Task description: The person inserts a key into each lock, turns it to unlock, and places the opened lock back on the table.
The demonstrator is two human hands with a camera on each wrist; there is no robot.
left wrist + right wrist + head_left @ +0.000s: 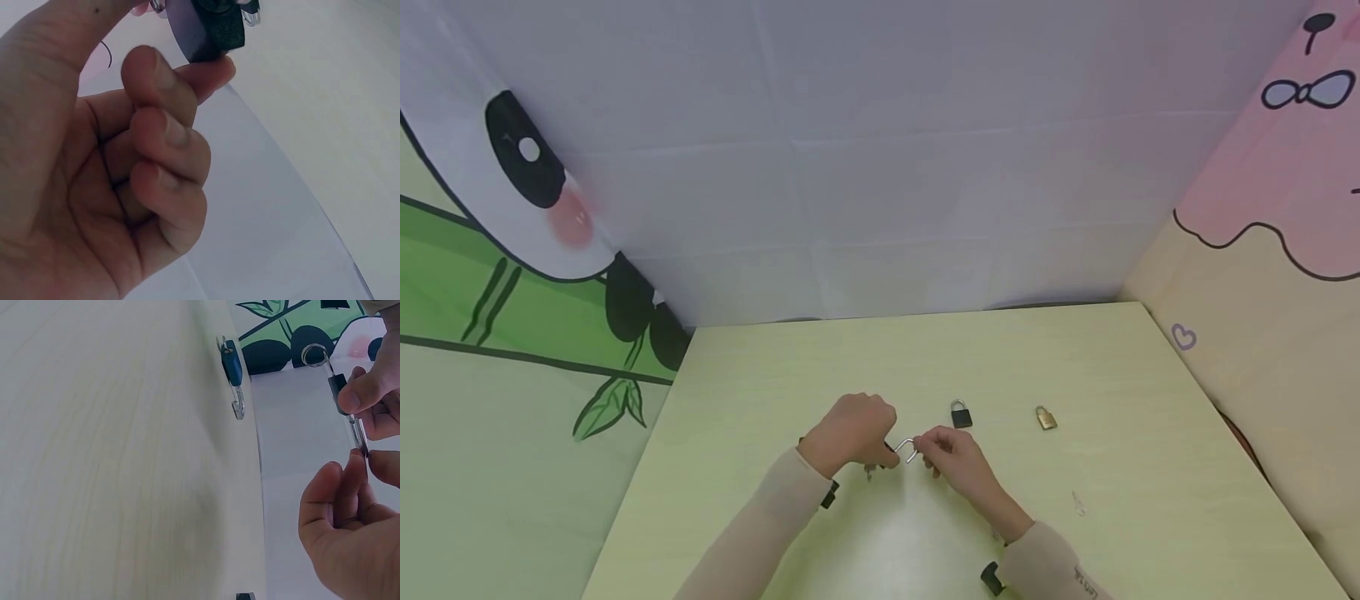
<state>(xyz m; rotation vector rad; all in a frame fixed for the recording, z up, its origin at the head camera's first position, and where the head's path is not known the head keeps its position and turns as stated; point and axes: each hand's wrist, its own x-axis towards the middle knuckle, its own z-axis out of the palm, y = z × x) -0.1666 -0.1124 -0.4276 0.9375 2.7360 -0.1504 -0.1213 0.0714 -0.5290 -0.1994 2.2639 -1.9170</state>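
Note:
In the head view my left hand (853, 433) grips a dark padlock (215, 31), its body mostly hidden behind the fingers. The bent metal shackle (906, 448) sticks out to the right, one leg end showing free. My right hand (958, 467) pinches the shackle between thumb and fingertips. A key ring (314, 355) hangs from the lock's other end in the right wrist view, beyond the left thumb. Below the left hand, small metal keys (869, 472) show. In the left wrist view, the index fingertip (215, 72) supports the lock's body, with the other fingers curled below.
A black padlock (961, 415) lies just beyond the right hand, and a brass padlock (1046, 418) farther right. A small, pale, thin item (1078, 503) is on the table (1150, 442) nearer me. In the right wrist view a dark padlock (232, 365) lies near the far edge.

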